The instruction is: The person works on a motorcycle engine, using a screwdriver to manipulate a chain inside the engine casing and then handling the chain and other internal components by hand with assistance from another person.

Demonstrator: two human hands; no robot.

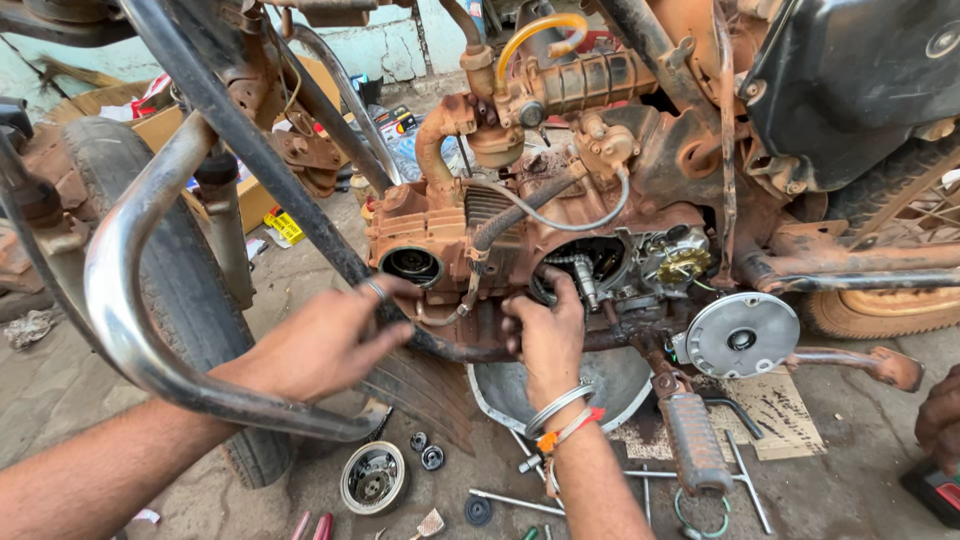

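The big rusty engine point(560, 230) sits just above both hands. The left hand point(320, 345) wraps around the black frame tube point(300, 215). The right hand point(545, 335) pinches something inside the engine's open side hole point(590, 265).

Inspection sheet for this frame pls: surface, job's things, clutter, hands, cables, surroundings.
Surface: bare concrete floor, dusty, stained.
Job's things: rust-coloured motorcycle engine, side cover off; round opening exposed.
Clutter: round metal cover, clutch-like disc, T-handle wrenches, small bearings, metal pan.
Hands: left hand grips the frame tube; right hand at the opening's lower edge, fingers curled.
Cables: grey hose, yellow hose.
Surroundings: front tyre, chrome guard, footpeg, another person's hand.
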